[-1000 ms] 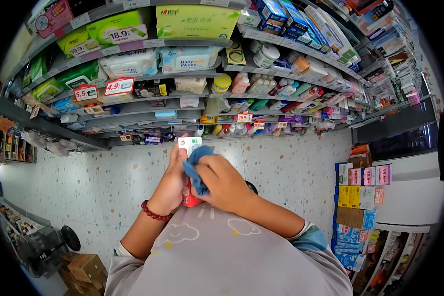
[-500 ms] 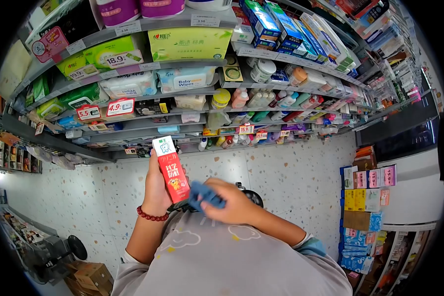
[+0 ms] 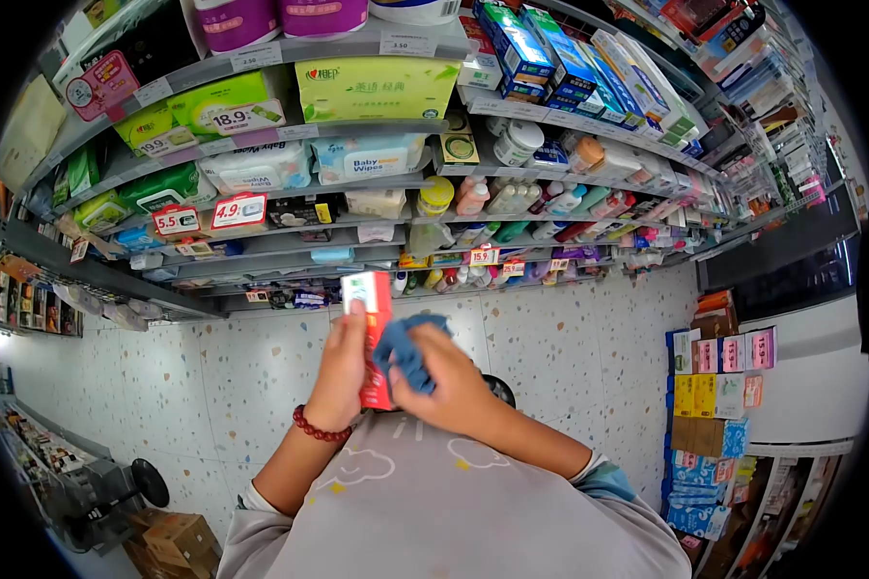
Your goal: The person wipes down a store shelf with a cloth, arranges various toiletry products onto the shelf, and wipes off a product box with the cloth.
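Observation:
A red and white toothpaste box [image 3: 377, 304] stands nearly upright in front of my body. Around its left side my left hand [image 3: 339, 372] is closed, with the thumb along the front edge. A red bead bracelet [image 3: 321, 425] circles that wrist. My right hand [image 3: 446, 381] grips a bunched blue cloth [image 3: 407, 355], which lies against the right side of the box and covers part of its front. Both hands are slightly blurred.
Store shelves ahead hold baby wipes [image 3: 369, 156], tissue packs [image 3: 377, 89], bottles and boxed goods. Stacked boxes [image 3: 710, 396] stand at the right. A black fan [image 3: 151, 482] and a cardboard box [image 3: 182, 542] are at the lower left. Speckled floor [image 3: 570, 357] lies below.
My left hand has moved right with the toothpaste box and turned it more upright. The blue cloth in my right hand has come up onto the box's side and front.

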A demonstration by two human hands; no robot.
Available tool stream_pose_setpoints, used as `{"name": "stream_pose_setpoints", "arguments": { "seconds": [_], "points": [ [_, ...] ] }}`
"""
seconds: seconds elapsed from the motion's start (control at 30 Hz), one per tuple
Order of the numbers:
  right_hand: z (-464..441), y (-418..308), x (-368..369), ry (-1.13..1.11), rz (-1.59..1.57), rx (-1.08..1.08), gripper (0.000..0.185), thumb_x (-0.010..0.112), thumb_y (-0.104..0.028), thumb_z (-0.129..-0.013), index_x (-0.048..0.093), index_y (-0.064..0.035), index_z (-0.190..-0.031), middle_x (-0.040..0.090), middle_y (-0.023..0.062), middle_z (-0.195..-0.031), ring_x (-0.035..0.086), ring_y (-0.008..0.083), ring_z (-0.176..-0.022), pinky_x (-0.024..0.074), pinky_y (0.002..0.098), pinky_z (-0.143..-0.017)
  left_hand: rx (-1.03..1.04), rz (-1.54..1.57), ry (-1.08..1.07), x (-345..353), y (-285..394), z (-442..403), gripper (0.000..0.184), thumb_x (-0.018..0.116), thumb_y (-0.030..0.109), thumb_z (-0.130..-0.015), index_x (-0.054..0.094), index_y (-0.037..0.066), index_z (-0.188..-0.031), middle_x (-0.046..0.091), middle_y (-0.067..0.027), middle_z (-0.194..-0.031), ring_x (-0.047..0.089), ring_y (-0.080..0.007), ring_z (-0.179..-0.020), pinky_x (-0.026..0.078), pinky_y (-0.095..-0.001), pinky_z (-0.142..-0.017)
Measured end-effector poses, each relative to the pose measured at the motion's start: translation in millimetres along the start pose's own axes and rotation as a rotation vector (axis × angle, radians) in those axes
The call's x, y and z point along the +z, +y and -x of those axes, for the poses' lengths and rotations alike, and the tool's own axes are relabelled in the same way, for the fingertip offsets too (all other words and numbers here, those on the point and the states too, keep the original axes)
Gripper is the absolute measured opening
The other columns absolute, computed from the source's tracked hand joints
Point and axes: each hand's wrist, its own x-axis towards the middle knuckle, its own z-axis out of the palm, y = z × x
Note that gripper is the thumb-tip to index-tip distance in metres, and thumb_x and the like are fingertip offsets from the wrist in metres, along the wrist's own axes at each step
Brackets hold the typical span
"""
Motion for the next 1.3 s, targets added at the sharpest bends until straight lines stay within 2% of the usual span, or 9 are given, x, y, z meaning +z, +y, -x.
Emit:
{"name": "stream_pose_setpoints", "arguments": {
  "seconds": [0.17, 0.27, 0.5, 0.67, 0.8, 0.9, 1.13, 1.23, 1.3],
  "points": [
    [15.6, -4.5, -13.8, -0.419, -0.250, 0.114, 0.023, 0.070, -0.013, -0.087, 0.060, -0.0004, -0.104, 0.058, 0.0131, -0.100, 0.060, 0.0324, -0.090, 0.0497, 0.0363, -0.083, -0.025, 0.176, -0.084, -6.3, 28.3, 2.6, 0.057, 0.050, 0.065, -0.099, 0.057, 0.009, -0.093, 0.055, 0.0002, -0.072, 0.050, -0.0104, -0.048, 0.044, -0.0272, -0.043],
    [13.4, 2.5, -18.3, -0.087, -0.330, 0.198, 0.019, 0.068, -0.014, -0.092, 0.060, -0.0022, -0.105, 0.060, 0.0082, -0.096, 0.061, 0.0182, -0.089, 0.0488, 0.0322, -0.083, 0.021, 0.189, -0.099, 0.3, 34.0, 8.1, 0.053, 0.050, 0.062, -0.100, 0.056, 0.009, -0.095, 0.054, -0.0002, -0.070, 0.058, -0.0134, -0.053, 0.048, -0.0272, -0.046],
    [-10.5, 14.0, -16.3, 0.521, -0.432, 0.319, 0.021, 0.068, -0.012, -0.093, 0.058, -0.0012, -0.108, 0.059, 0.0113, -0.102, 0.059, 0.0214, -0.092, 0.0489, 0.0340, -0.082, -0.022, 0.100, -0.419, 4.2, 17.3, 13.5, 0.044, 0.052, 0.048, -0.105, 0.058, 0.006, -0.119, 0.065, -0.0052, -0.092, 0.065, -0.0132, -0.075, 0.056, -0.0303, -0.067],
    [-13.6, -3.6, -4.1, 0.267, 0.131, -0.075, 0.025, 0.071, -0.010, -0.086, 0.057, 0.0016, -0.103, 0.055, 0.0188, -0.100, 0.058, 0.0377, -0.092, 0.0488, 0.0398, -0.082, 0.007, 0.062, -0.273, 25.4, 14.0, 24.0, 0.051, 0.036, 0.047, -0.111, 0.061, 0.004, -0.121, 0.066, -0.0049, -0.105, 0.063, -0.0109, -0.091, 0.053, -0.0274, -0.080],
    [7.0, -9.4, 1.9, -0.145, 0.023, -0.212, 0.028, 0.072, -0.015, -0.085, 0.058, 0.0007, -0.103, 0.055, 0.0175, -0.097, 0.058, 0.0360, -0.090, 0.0491, 0.0398, -0.080, 0.100, 0.053, -0.110, 2.4, 22.3, -1.0, 0.061, 0.040, 0.060, -0.105, 0.061, 0.004, -0.112, 0.066, -0.0056, -0.088, 0.066, -0.0129, -0.076, 0.055, -0.0281, -0.067],
    [11.9, -18.9, -16.6, -0.419, -0.246, 0.170, 0.027, 0.073, -0.015, -0.085, 0.058, -0.0005, -0.103, 0.054, 0.0160, -0.096, 0.058, 0.0335, -0.087, 0.0489, 0.0396, -0.080, 0.047, 0.225, -0.172, -8.9, 41.3, 2.8, 0.065, 0.042, 0.066, -0.102, 0.059, 0.004, -0.110, 0.065, -0.0094, -0.090, 0.065, -0.0185, -0.067, 0.056, -0.0337, -0.058],
    [-13.5, -13.7, -25.2, 0.554, -0.810, 0.419, 0.025, 0.067, -0.018, -0.098, 0.057, -0.0023, -0.115, 0.063, 0.0059, -0.102, 0.059, 0.0106, -0.092, 0.0493, 0.0292, -0.082, -0.046, 0.208, -0.348, 7.6, 38.0, 28.1, 0.043, 0.045, 0.044, -0.108, 0.059, 0.004, -0.120, 0.070, -0.0071, -0.090, 0.070, -0.0127, -0.074, 0.060, -0.0278, -0.065],
    [-15.0, -15.6, -17.2, 0.460, -0.664, 0.344, 0.027, 0.066, -0.017, -0.099, 0.055, -0.0020, -0.119, 0.062, 0.0046, -0.102, 0.058, 0.0096, -0.092, 0.0496, 0.0289, -0.082, -0.012, 0.203, -0.469, 19.5, 24.4, 28.8, 0.045, 0.042, 0.045, -0.109, 0.060, 0.005, -0.121, 0.071, -0.0070, -0.095, 0.070, -0.0126, -0.079, 0.060, -0.0288, -0.071],
    [-7.5, -20.2, -10.9, 0.303, -0.323, 0.175, 0.023, 0.064, -0.010, -0.094, 0.057, 0.0003, -0.113, 0.059, 0.0123, -0.101, 0.060, 0.0237, -0.089, 0.0495, 0.0339, -0.080, 0.004, 0.380, -0.179, 49.8, 36.0, 40.6, 0.045, 0.042, 0.045, -0.109, 0.060, 0.006, -0.122, 0.070, -0.0074, -0.098, 0.070, -0.0144, -0.083, 0.059, -0.0302, -0.075]
  ]
}}
